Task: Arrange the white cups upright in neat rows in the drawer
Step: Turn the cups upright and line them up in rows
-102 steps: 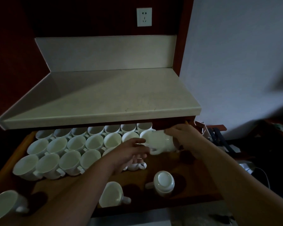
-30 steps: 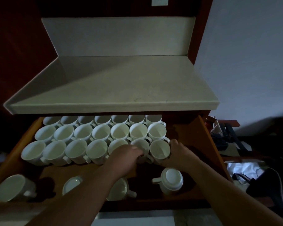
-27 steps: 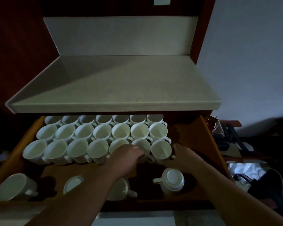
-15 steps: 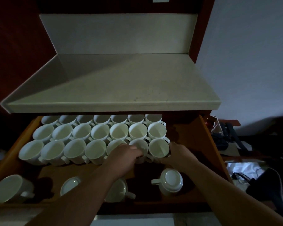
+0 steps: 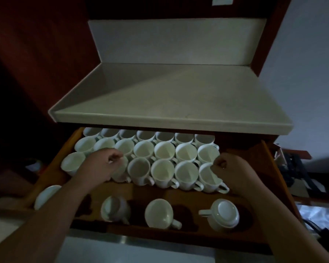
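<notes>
Head view, looking down into an open wooden drawer under a pale counter, in dim light. At the far left front, one white cup sits partly hidden behind the left forearm, well apart from the rows. The left hand is over the left end of the front row, fingers curled in to a loose fist with thumb and forefinger pinched close; it covers a cup or two, and whether it grips a rim I cannot tell. Beyond and to the right of it stand three rows of upright cups, packed rim to rim, the back row half under the counter edge. The front row runs on to the right with open mouths up and handles pointing toward the front right.

Nearer the front, apart from the rows, a cup lies tilted on its side, perhaps blurred by motion. Right of it a second tipped cup shows its mouth toward the camera. Further right an overturned cup stands base up, handle to the left. The right hand is at the right end of the front row, fingers curled narrow against the last cup there, touching its rim side.
</notes>
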Motion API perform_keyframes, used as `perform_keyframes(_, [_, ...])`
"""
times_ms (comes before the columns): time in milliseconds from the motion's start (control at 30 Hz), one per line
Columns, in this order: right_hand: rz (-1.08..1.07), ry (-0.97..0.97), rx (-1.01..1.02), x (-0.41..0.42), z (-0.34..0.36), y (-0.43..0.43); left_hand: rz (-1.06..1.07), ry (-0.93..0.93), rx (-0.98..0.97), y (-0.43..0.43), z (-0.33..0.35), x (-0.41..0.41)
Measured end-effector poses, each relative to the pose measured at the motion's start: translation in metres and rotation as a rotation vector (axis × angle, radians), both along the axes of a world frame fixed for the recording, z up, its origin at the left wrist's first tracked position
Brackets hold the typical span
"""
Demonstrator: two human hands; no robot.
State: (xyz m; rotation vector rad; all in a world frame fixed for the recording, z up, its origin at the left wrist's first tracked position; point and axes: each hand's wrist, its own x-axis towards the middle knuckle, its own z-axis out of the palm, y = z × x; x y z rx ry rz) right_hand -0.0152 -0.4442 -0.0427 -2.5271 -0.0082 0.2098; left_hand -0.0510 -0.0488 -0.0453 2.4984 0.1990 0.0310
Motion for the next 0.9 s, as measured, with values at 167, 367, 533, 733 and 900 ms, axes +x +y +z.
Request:
perform_keyframes(167, [0.167, 0.037, -0.085, -0.005, 0.004, 0.095, -0.026, 0.056, 0.211, 0.082, -0.002, -0.015])
perform_keyframes(367, [0.386, 0.155, -0.109, -0.032, 0.003, 0.226, -0.228, 0.112, 0.377, 0.15, -0.011, -0.021])
perform_keyframes(533, [0.412, 0.183, -0.174, -0.041, -0.006, 0.294, -0.364, 0.162, 0.54, 0.18, -0.029, -0.01])
perform_keyframes(733, [0.286, 0.152, -0.223, -0.046, -0.012, 0.32, -0.459, 0.087, 0.586, 0.191, -0.044, 0.007])
perform_keyframes(900, [0.261, 0.177, -0.203, -0.059, -0.018, 0.34, -0.482, 0.036, 0.579, 0.193, -0.046, 0.006])
